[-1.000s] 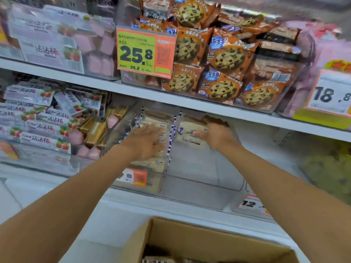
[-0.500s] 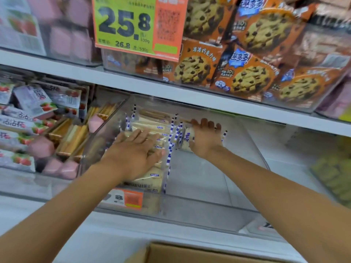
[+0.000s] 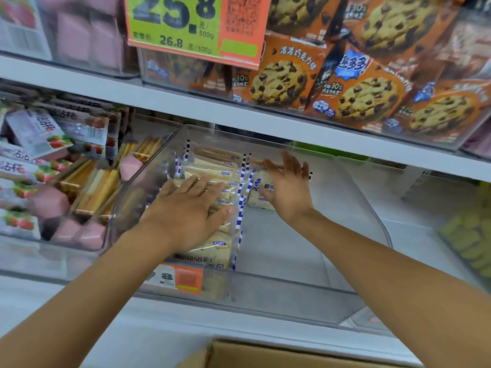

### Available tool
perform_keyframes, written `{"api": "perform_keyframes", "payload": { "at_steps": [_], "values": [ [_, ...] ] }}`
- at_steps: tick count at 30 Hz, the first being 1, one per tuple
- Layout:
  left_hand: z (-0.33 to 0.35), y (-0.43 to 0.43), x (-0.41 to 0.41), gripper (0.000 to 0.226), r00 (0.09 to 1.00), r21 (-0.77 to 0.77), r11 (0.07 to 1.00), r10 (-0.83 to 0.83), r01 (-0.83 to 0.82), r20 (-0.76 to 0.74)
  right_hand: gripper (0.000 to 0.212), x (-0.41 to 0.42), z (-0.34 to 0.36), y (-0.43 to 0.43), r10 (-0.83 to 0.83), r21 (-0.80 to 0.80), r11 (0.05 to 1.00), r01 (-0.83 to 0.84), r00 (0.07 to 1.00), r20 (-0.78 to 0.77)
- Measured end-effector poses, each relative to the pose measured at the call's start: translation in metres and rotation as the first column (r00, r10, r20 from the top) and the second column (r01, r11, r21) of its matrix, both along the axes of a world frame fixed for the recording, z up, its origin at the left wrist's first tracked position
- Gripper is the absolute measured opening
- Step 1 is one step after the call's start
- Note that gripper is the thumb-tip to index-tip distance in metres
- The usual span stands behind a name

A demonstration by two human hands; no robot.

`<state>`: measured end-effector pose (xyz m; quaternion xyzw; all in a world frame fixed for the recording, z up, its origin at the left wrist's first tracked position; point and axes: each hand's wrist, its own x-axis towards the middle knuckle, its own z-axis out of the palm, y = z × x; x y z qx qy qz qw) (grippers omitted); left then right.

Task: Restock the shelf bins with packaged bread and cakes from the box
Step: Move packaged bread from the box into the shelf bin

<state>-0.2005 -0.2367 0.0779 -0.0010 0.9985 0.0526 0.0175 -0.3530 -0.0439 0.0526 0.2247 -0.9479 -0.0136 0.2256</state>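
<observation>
While bread packs [image 3: 212, 251] are lining the clear bin's [image 3: 287, 290] left wall, I am pressing my left hand [image 3: 191, 211] flat on them, fingers straight. My right hand [image 3: 289, 187], fingers spread, is touching a lone pack [image 3: 259, 193] near the back wall. I am judging them light, squashy and slick-wrapped, so I am favouring a gentle hold by the sides.

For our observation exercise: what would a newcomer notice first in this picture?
The green-and-orange price tag stands out at top centre, beside orange cookie packs on the upper shelf. Below, in the clear bin, the left hand lies flat on bread packs; the right hand, fingers spread, reaches beside them.
</observation>
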Motion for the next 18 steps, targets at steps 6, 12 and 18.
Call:
{"api": "perform_keyframes", "payload": {
  "at_steps": [6, 12, 18],
  "values": [
    [-0.001, 0.0, 0.001, 0.068, 1.0, 0.016, 1.0, -0.005, 0.005, -0.005, 0.063, -0.011, -0.008, -0.002, 0.045, -0.061, 0.997, -0.048, 0.998, -0.048],
    [-0.003, -0.002, -0.003, 0.069, 0.999, 0.085, 0.996, 0.003, 0.0, -0.031, 0.074, -0.004, 0.002, -0.002, 0.1, -0.141, 0.985, -0.099, 0.995, -0.002],
    [0.023, -0.002, 0.02, 0.042, 0.951, 0.249, 0.969, 0.071, 0.007, -0.302, 0.055, 0.047, 0.029, -0.005, 0.229, -0.508, 0.85, -0.143, 0.967, 0.111]
  ]
}}
